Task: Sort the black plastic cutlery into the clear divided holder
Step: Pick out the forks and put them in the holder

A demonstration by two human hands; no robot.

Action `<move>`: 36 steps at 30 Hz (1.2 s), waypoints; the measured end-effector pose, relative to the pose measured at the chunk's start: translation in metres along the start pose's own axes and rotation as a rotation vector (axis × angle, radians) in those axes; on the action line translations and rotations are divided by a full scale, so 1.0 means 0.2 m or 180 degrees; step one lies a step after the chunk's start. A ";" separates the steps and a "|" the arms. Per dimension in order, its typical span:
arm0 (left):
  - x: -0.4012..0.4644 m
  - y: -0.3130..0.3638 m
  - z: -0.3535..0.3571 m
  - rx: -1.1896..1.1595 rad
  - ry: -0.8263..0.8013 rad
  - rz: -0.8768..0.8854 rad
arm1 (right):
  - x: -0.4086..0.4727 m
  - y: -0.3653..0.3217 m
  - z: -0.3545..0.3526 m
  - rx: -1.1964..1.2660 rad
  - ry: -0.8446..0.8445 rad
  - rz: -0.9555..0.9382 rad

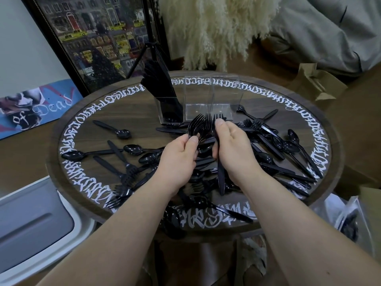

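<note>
Left hand (179, 155) curled round a fanned bunch of forks (201, 125), tines up; right hand (231, 149) pinching one more fork (219, 120) just beside the bunch, thumb on its neck. Both above loose cutlery (274, 145) scattered over the round counter (86, 120). Behind: clear holder (208, 98), knives (159, 83) upright in left compartment.

A round dark wooden table (86, 129) with white lettering around its rim fills the middle of the frame. At upper centre stands the clear divided holder (198, 100). Black plastic spoons, forks and knives (274, 141) lie scattered across the left, centre and right.
</note>
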State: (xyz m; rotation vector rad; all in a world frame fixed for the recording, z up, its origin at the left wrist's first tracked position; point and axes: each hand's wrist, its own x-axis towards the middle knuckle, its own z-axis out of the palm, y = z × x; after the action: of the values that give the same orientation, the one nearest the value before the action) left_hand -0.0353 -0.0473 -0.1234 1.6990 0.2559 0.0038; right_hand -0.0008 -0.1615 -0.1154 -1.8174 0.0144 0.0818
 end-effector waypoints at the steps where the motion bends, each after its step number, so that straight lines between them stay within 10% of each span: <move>1: 0.00 0.00 0.00 0.0062 0.0013 0.0027 | 0.00 0.00 0.00 0.0131 0.0065 0.0069; 26: -0.03 0.00 -0.02 0.0120 -0.0273 -0.0281 | 0.02 -0.01 -0.02 0.1468 -0.0430 0.0420; 36: -0.02 0.00 -0.06 0.0786 -0.0750 0.0102 | 0.00 0.00 -0.03 -0.0400 -0.0319 -0.0643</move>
State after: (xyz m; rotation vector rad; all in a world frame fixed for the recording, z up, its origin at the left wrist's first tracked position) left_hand -0.0415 -0.0371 -0.1218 1.9293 0.0539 -0.2107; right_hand -0.0005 -0.1676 -0.1144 -1.9283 -0.2498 0.0309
